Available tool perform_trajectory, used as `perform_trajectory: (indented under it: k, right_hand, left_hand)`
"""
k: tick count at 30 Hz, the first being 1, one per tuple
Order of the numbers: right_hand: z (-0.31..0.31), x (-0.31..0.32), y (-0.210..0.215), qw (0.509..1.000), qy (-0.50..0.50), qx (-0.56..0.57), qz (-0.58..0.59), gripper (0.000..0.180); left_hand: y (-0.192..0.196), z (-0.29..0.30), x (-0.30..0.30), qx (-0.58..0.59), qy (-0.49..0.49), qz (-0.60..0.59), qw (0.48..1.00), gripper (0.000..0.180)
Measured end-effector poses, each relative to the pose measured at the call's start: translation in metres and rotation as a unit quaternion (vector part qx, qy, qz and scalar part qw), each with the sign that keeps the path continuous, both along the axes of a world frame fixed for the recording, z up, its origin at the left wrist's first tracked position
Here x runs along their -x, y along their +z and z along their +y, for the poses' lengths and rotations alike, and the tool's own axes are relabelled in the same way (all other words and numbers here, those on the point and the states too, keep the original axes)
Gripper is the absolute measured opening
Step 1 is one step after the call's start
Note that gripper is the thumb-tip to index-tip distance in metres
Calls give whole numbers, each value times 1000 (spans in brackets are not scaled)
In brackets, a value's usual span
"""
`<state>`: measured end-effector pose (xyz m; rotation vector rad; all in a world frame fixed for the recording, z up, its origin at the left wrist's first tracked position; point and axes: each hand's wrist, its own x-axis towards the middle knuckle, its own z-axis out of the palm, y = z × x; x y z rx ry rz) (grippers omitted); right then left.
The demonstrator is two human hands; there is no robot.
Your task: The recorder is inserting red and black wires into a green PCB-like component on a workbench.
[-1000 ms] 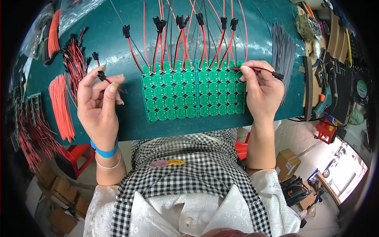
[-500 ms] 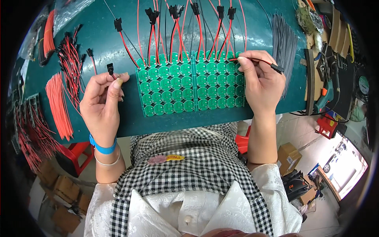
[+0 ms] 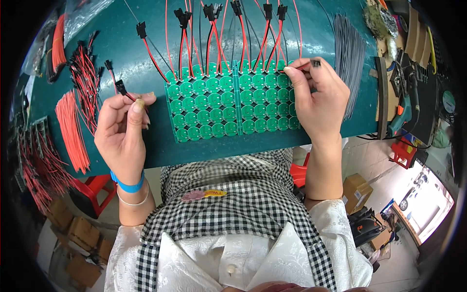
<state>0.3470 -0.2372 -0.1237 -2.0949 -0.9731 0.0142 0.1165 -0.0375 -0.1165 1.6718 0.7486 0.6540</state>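
Workshop: circuit boards (image 3: 202, 103), red wires (image 3: 72, 131)

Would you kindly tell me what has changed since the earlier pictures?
In the right hand, the black connector has swung up and left; in the left hand, the other connector, upright half a second ago, tips left again. Both hands kept their hold; the green circuit board stays between them.

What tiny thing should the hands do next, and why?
Maybe the right hand should settle its black-plugged red wire lead onto the upper-right corner of the green circuit-board panel, since its fingertips are there; the left hand holds its black plastic connector left of the panel.
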Motion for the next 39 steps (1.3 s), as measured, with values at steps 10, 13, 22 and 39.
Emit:
perform_trajectory:
  k: [10, 13, 22, 39]
  right_hand:
    - [7, -3, 2, 998, 18, 35, -46, 18]
    - [8, -3, 6, 998, 24, 48, -40, 18]
    - [8, -6, 10, 997, 39, 58, -43, 17]
    - [13, -15, 17, 977, 116, 108, -139, 19]
  left_hand:
    - [24, -24, -11, 58, -61, 3, 996, 12]
    - [20, -26, -13, 52, -103, 20, 993, 10]
    - [8, -31, -19, -27, -170, 83, 982, 7]
    - [10, -30, -23, -31, -166, 101, 980, 5]
